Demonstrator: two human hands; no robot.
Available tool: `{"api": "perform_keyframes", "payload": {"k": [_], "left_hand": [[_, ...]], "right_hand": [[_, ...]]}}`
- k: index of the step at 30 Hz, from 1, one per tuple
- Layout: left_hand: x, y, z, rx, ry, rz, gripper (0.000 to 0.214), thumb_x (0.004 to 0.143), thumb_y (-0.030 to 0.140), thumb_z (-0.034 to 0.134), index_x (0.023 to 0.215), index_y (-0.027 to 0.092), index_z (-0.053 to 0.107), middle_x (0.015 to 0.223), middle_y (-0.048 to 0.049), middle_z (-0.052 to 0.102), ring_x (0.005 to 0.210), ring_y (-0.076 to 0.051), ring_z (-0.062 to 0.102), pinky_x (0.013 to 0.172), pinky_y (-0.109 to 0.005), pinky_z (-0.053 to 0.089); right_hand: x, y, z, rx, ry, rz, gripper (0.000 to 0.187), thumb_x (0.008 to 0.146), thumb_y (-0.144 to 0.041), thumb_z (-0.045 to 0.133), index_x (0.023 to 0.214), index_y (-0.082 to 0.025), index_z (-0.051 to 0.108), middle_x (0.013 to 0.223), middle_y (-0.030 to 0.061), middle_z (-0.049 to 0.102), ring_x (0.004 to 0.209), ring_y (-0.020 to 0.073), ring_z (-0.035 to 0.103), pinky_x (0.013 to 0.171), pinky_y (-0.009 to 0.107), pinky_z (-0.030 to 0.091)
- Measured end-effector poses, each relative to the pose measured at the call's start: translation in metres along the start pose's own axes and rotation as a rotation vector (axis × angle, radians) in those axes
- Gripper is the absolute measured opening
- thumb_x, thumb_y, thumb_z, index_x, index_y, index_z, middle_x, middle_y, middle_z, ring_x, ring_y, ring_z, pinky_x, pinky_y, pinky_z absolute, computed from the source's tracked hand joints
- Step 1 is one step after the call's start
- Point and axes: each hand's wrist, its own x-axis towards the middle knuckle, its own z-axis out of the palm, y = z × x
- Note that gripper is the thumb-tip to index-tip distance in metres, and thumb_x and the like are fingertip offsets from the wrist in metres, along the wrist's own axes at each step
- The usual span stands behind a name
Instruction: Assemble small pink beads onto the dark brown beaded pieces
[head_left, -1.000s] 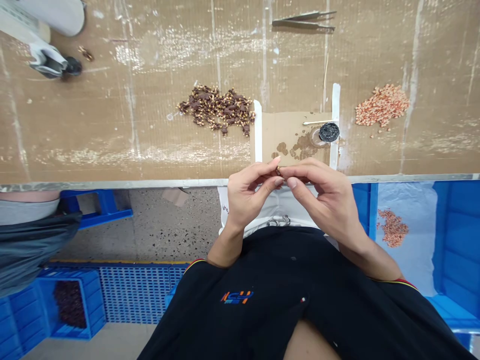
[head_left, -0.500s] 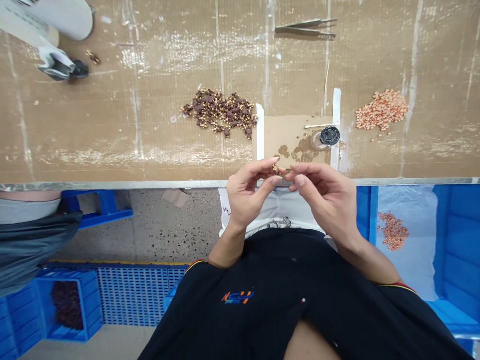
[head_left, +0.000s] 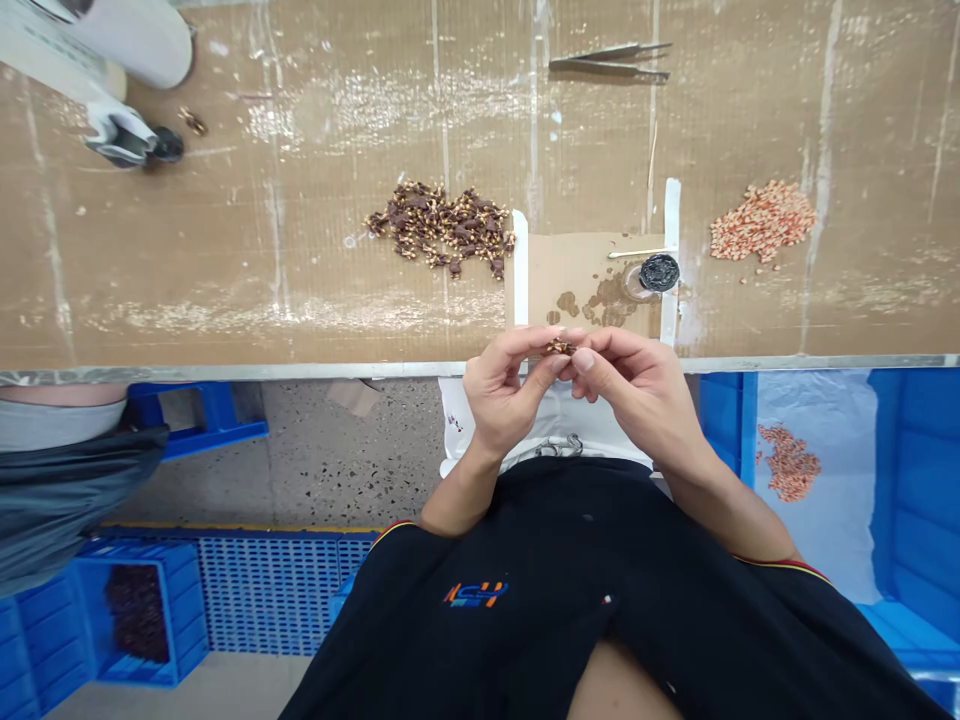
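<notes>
Just over the table's front edge, my left hand (head_left: 506, 385) pinches a small brown-and-gold piece (head_left: 559, 347) between thumb and fingertips. My right hand (head_left: 637, 380) meets it from the right, thumb and fingers drawn together at the piece's right end. What lies between the right fingertips is hidden. Beyond the left hand lies a heap of similar brown pieces with gold tips (head_left: 446, 228). A small round container with a black top (head_left: 659, 272) stands past the right hand, and a cotton swab (head_left: 637, 253) lies beside it.
Tweezers (head_left: 609, 62) lie at the back of the table. To the right is a pile of small orange-and-white pieces (head_left: 763, 222). White bottles (head_left: 142, 40) stand at the far left. Blue crates (head_left: 911, 480) flank me below the table, and another person's clothed body (head_left: 67, 490) is at left.
My right hand has moved left and closed its fingers at the piece, where a small gap was before. My left hand has shifted slightly right, still pinching the piece.
</notes>
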Motion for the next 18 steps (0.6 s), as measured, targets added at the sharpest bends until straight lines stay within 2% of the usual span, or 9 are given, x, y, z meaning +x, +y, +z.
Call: {"api": "perform_keyframes", "payload": {"k": [4, 7, 14, 18], "left_hand": [[0.002, 0.006, 0.001, -0.035, -0.018, 0.042, 0.024, 0.097, 0.029, 0.086, 0.120, 0.031, 0.083, 0.110, -0.0018, 0.088, 0.096, -0.015, 0.085, 0.084, -0.027, 0.070], [0.004, 0.014, -0.001, -0.012, -0.028, 0.035, 0.011, 0.099, 0.031, 0.083, 0.109, 0.028, 0.085, 0.102, -0.0032, 0.087, 0.093, -0.015, 0.084, 0.082, -0.028, 0.070], [0.007, 0.027, -0.002, -0.078, -0.020, -0.138, 0.013, 0.091, 0.036, 0.091, 0.093, 0.024, 0.086, 0.090, -0.0031, 0.083, 0.074, -0.011, 0.078, 0.070, -0.024, 0.068], [0.009, 0.030, 0.000, -0.155, -0.018, -0.221, 0.016, 0.087, 0.036, 0.094, 0.087, 0.022, 0.086, 0.085, -0.0025, 0.082, 0.068, -0.010, 0.076, 0.068, -0.023, 0.067]], "right_hand": [[0.000, -0.002, -0.001, -0.041, 0.059, -0.069, 0.051, 0.090, -0.071, 0.083, 0.080, -0.023, 0.066, 0.069, -0.0020, 0.066, 0.060, 0.0122, 0.058, 0.060, 0.027, 0.052], [-0.001, -0.003, -0.002, -0.132, 0.082, -0.108, 0.046, 0.091, -0.064, 0.083, 0.080, -0.024, 0.064, 0.068, -0.0023, 0.064, 0.061, 0.0130, 0.056, 0.058, 0.028, 0.048], [-0.003, -0.006, -0.004, -0.215, 0.061, -0.160, 0.031, 0.094, -0.044, 0.078, 0.078, -0.024, 0.062, 0.066, -0.0035, 0.062, 0.056, 0.0112, 0.052, 0.053, 0.027, 0.042], [-0.004, -0.005, -0.004, -0.205, 0.049, -0.189, 0.025, 0.095, -0.036, 0.076, 0.079, -0.024, 0.061, 0.067, -0.0031, 0.064, 0.058, 0.0117, 0.055, 0.054, 0.026, 0.042]]}}
